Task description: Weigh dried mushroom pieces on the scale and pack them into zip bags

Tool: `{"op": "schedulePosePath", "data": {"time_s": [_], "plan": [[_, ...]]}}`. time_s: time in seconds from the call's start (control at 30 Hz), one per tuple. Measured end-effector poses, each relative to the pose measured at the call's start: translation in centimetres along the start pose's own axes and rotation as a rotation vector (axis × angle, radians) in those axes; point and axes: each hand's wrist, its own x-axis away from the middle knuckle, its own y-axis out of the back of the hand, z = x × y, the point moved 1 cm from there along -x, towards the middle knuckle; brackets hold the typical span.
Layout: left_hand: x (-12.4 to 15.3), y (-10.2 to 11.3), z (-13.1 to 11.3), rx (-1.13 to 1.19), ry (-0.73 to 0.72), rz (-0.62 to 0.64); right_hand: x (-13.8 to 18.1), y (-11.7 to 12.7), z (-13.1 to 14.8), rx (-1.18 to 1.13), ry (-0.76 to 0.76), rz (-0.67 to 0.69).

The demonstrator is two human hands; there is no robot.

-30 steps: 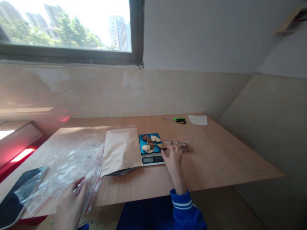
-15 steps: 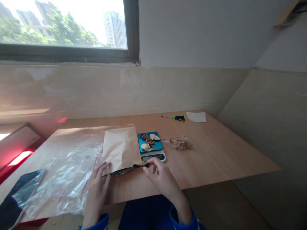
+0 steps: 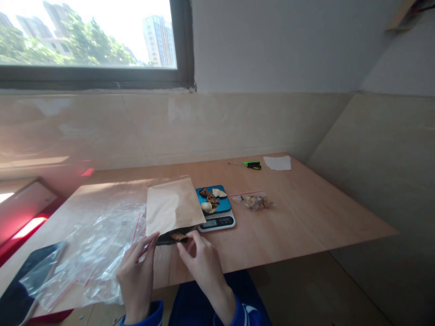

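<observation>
A brown paper bag [image 3: 173,203] lies flat with its dark mouth parted toward me. My left hand [image 3: 139,267] pinches the bag's near left corner between thumb and fingers. In my right hand [image 3: 200,258], thumb and fingertips close on a curled, dried brown piece [image 3: 178,236] at the mouth; part of it sits inside the opening. Behind that hand stands a kitchen scale [image 3: 222,222] with a blue plate, its display too small to read. Several dried pieces, some dark brown [image 3: 211,198] and some pale [image 3: 205,207], rest on the plate.
Clear zip bags [image 3: 105,244] are spread on the left, partly over a phone [image 3: 32,276]. Right of the scale lies a small zip bag of dried pieces [image 3: 254,201]. Farther back are screwdrivers [image 3: 252,165] and white paper [image 3: 277,163]. The table's front edge is near my wrists.
My right hand has moved left with the dried brown piece, from beside the bag's right corner to its mouth. My left hand has lifted the near edge, and the mouth gapes wider.
</observation>
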Motion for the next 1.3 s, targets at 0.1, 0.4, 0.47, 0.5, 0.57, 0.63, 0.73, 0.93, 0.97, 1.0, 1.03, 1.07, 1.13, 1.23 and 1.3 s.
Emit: {"op": "schedulePosePath", "data": {"time_s": [0.1, 0.4, 0.47, 0.5, 0.57, 0.63, 0.73, 0.93, 0.97, 1.0, 1.03, 1.07, 1.13, 1.23, 1.3], "plan": [[0.1, 0.0, -0.9, 0.031, -0.02, -0.013, -0.1, -0.1, -0.2, -0.017, -0.015, -0.008], [-0.2, 0.2, 0.3, 0.035, 0.092, 0.0, -0.4, 3.0, -0.6, -0.168, -0.018, 0.141], [-0.6, 0.4, 1.2, 0.018, 0.107, 0.045, -0.8, 4.7, -1.4, -0.214, -0.013, 0.161], [-0.7, 0.4, 1.7, 0.016, 0.102, 0.079, -1.0, 5.5, -2.0, -0.226, -0.017, 0.137], [-1.1, 0.6, 2.8, 0.01, 0.056, 0.163, -1.5, 7.0, -3.5, -0.227, -0.047, 0.031], [-1.4, 0.8, 4.0, -0.012, -0.028, 0.244, -2.0, 8.2, -5.1, -0.207, -0.087, -0.114], [-1.6, 1.4, 5.8, -0.033, -0.082, 0.289, -2.5, 9.1, -7.2, -0.156, -0.133, -0.297], [-1.4, 2.7, 10.0, -0.179, 0.001, 0.208, -2.6, 9.0, -9.2, -0.06, -0.193, -0.387], [-1.4, 2.8, 10.5, -0.203, 0.003, 0.196, -2.6, 8.9, -9.3, -0.049, -0.203, -0.392], [-1.4, 2.8, 10.9, -0.221, 0.001, 0.191, -2.6, 8.8, -9.4, -0.037, -0.211, -0.396], [-1.4, 2.8, 11.2, -0.232, -0.002, 0.188, -2.7, 8.6, -9.5, -0.022, -0.216, -0.401], [-1.4, 2.8, 11.4, -0.239, -0.005, 0.187, -2.8, 8.5, -9.6, -0.003, -0.219, -0.408], [-1.5, 2.7, 11.5, -0.241, -0.006, 0.183, -3.4, 8.3, -9.7, 0.049, -0.224, -0.428], [-1.6, 2.6, 11.5, -0.223, 0.002, 0.189, -4.7, 8.0, -9.8, 0.154, -0.218, -0.436], [-1.5, 2.7, 11.6, -0.197, 0.008, 0.2, -5.6, 7.8, -9.8, 0.228, -0.16, -0.406]]}}
